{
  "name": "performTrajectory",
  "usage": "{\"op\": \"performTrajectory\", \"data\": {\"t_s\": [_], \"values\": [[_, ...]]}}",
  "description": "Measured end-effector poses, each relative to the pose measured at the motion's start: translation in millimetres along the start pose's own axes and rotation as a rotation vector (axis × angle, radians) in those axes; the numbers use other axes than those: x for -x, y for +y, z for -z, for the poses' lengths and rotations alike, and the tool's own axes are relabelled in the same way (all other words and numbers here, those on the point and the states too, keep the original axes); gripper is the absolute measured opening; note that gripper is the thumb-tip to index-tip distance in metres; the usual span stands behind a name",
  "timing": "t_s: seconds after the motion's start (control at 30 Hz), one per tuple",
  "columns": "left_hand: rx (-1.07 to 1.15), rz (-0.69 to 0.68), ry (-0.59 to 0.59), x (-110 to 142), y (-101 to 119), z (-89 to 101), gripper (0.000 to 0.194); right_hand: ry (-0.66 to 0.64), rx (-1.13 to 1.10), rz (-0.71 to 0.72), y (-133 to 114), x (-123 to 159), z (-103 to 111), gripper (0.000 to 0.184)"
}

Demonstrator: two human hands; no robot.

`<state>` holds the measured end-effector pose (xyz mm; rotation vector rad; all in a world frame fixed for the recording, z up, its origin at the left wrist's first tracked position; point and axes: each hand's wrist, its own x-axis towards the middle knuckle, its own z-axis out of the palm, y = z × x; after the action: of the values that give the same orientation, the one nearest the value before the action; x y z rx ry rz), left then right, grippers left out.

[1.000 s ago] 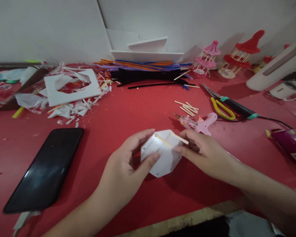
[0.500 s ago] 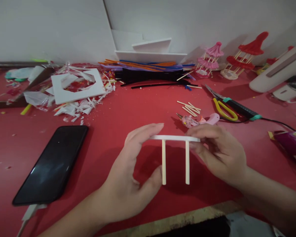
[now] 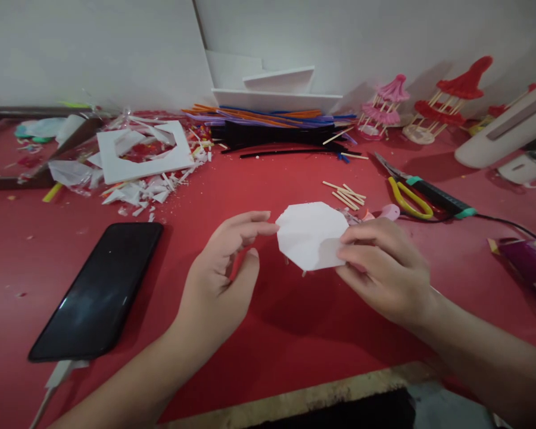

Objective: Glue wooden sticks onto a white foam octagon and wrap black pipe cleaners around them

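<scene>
A white many-sided foam board piece is held above the red table, its flat face tilted toward me. Tips of small wooden sticks peek out beneath its lower left edge; the rest of them is hidden by the board. My right hand pinches the board's right edge between thumb and fingers. At the left side, my left hand has its fingers apart, the fingertips close to the board's edge; whether they touch it I cannot tell. Beyond the board lie several loose wooden sticks.
A black phone with a cable lies at left. Behind it are a cut-out white board and foam scraps. Yellow-handled pliers, a glue gun partly hidden, a mug and pink and red stick models stand or lie rightward.
The board has tilted from edge-on to showing its flat face, so its sticks now point down and away. My left hand has loosened and drawn slightly left.
</scene>
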<state>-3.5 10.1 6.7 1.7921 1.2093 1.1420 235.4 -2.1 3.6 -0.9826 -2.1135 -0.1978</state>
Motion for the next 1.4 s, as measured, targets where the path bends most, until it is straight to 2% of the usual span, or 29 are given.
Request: {"op": "performTrajectory", "data": {"t_s": [0.23, 0.6, 1.4], "values": [[-0.095, -0.042, -0.022, 0.8, 6.1, 1.2, 0.036, -0.077, 0.006, 0.013, 3.0, 0.0, -1.5, 0.027], [-0.219, -0.143, -0.066, 1.4, 7.8, 0.1, 0.043, -0.086, 0.001, -0.005, 3.6, -0.3, 0.0, 0.028], [-0.276, -0.124, -0.102, 3.5, 7.7, -0.8, 0.040, -0.089, 0.024, -0.011, 3.7, 1.5, 0.2, 0.025]]}}
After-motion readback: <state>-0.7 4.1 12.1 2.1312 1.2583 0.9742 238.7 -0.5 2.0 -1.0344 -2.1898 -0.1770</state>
